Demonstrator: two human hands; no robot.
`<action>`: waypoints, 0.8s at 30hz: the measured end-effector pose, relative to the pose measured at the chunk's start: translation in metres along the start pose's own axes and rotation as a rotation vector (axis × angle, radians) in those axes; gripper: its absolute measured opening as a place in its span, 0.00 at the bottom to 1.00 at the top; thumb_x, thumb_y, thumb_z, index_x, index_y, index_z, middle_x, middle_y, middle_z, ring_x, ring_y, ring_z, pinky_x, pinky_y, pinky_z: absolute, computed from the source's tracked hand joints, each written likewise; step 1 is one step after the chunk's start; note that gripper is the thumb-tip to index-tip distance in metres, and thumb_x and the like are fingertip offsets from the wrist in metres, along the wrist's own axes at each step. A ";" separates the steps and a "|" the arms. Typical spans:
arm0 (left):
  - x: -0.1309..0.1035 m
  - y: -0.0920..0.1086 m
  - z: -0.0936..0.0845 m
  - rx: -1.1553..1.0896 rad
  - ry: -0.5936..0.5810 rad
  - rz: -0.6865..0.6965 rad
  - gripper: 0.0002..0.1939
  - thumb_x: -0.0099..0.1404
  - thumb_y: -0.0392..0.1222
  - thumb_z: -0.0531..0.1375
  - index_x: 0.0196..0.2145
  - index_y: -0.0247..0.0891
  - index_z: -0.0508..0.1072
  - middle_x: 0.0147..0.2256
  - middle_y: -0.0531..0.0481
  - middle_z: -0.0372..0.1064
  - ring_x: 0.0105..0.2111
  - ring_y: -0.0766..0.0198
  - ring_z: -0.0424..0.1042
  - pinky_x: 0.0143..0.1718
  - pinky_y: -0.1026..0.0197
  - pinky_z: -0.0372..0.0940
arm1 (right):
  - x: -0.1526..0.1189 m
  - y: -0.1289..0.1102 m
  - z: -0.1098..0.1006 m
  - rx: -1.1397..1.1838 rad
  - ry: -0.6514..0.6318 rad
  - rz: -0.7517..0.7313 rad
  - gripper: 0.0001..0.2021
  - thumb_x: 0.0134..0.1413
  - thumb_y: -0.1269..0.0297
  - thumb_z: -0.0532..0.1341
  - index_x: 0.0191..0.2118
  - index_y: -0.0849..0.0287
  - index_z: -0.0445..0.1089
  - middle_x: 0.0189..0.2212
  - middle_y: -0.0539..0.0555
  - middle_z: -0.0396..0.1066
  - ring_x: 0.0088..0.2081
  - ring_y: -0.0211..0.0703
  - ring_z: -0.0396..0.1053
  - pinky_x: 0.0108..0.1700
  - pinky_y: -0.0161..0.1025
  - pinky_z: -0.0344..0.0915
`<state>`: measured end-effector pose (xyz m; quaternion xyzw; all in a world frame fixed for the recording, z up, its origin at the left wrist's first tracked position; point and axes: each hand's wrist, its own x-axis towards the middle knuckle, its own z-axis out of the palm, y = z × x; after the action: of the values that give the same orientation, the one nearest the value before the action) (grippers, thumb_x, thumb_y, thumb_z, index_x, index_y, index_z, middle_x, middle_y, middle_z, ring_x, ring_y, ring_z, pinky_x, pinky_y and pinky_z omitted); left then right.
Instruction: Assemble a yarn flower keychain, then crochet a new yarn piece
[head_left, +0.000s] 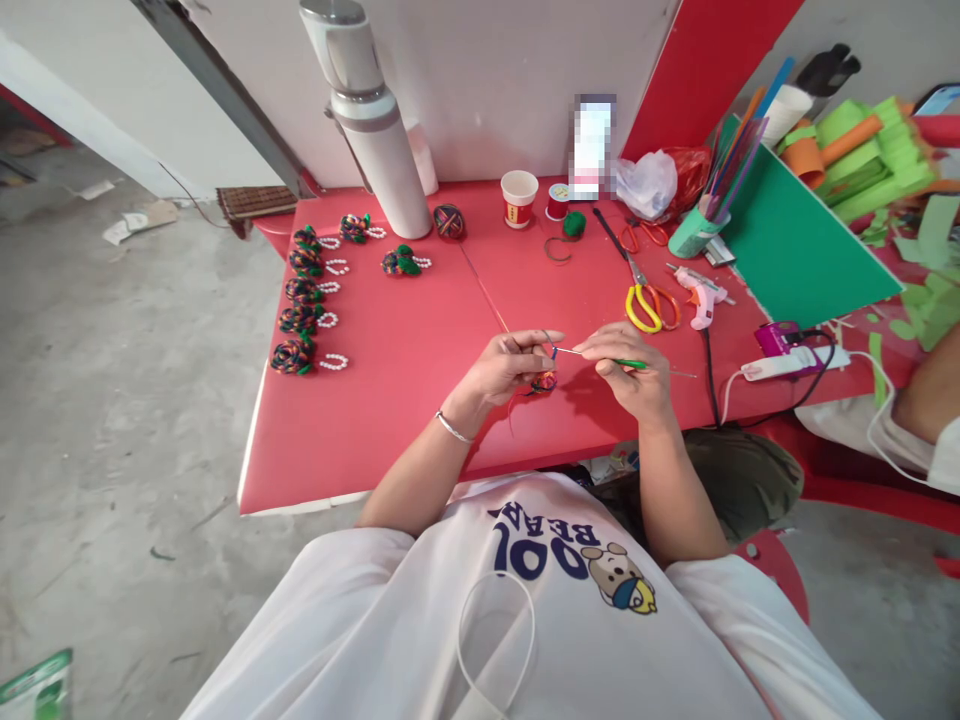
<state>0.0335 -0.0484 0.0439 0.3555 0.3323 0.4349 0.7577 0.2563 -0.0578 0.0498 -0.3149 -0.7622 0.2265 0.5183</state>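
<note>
Between the fingers of my left hand [517,366] is a small multicoloured crochet piece [544,381], its lower part hanging below the fingertips. My right hand [630,368] is closed around a crochet hook [628,363] with a green handle; the hook's thin metal tip meets the yarn at my left fingers. A strand of yarn [484,285] runs from my left hand back to a multicoloured yarn ball [450,222]. Several finished-looking crocheted pieces with green tops and white bead loops, such as this crocheted charm [294,356], stand along the table's left side.
On the red table [360,420] stand a tall flask [382,150], a paper cup [519,200] and a green yarn ball [574,224]. Yellow-handled scissors [643,308], a pink glue gun [703,295] and a power strip [795,364] lie to the right. Another person's arm [930,390] is at the right edge.
</note>
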 end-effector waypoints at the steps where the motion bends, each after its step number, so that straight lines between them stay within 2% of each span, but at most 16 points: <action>1: 0.000 0.000 0.000 0.003 0.004 0.000 0.20 0.48 0.32 0.74 0.42 0.31 0.84 0.22 0.55 0.69 0.18 0.76 0.57 0.22 0.65 0.47 | 0.000 0.000 0.000 -0.002 0.001 0.003 0.09 0.68 0.50 0.64 0.44 0.42 0.82 0.40 0.48 0.85 0.43 0.47 0.79 0.51 0.53 0.73; 8: -0.001 0.001 0.000 0.021 0.023 0.009 0.21 0.50 0.30 0.73 0.44 0.30 0.83 0.23 0.54 0.70 0.18 0.76 0.57 0.22 0.66 0.48 | -0.001 0.002 0.005 -0.008 0.034 -0.013 0.09 0.69 0.51 0.64 0.44 0.43 0.82 0.40 0.48 0.85 0.42 0.47 0.78 0.51 0.53 0.73; 11: -0.001 0.001 0.001 0.001 0.047 0.005 0.22 0.50 0.30 0.74 0.45 0.31 0.84 0.24 0.54 0.71 0.18 0.76 0.57 0.21 0.66 0.48 | -0.005 0.000 0.012 -0.027 0.100 -0.024 0.07 0.69 0.53 0.65 0.45 0.43 0.81 0.42 0.48 0.85 0.43 0.47 0.78 0.52 0.53 0.72; 15: 0.000 0.000 0.004 -0.029 0.083 0.018 0.23 0.49 0.31 0.75 0.46 0.33 0.83 0.23 0.56 0.69 0.18 0.77 0.56 0.20 0.68 0.47 | -0.012 -0.006 0.026 -0.156 0.198 -0.024 0.09 0.70 0.52 0.63 0.45 0.45 0.81 0.43 0.49 0.85 0.45 0.48 0.77 0.52 0.53 0.73; 24: 0.002 -0.005 0.007 -0.023 0.125 0.126 0.27 0.46 0.34 0.77 0.46 0.33 0.83 0.21 0.58 0.69 0.17 0.77 0.56 0.19 0.68 0.46 | -0.014 -0.014 0.039 -0.355 0.223 -0.140 0.09 0.70 0.56 0.63 0.49 0.45 0.79 0.44 0.51 0.84 0.44 0.48 0.77 0.50 0.50 0.73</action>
<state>0.0424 -0.0498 0.0431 0.3390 0.3508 0.5067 0.7108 0.2201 -0.0778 0.0359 -0.3708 -0.7479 0.0161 0.5504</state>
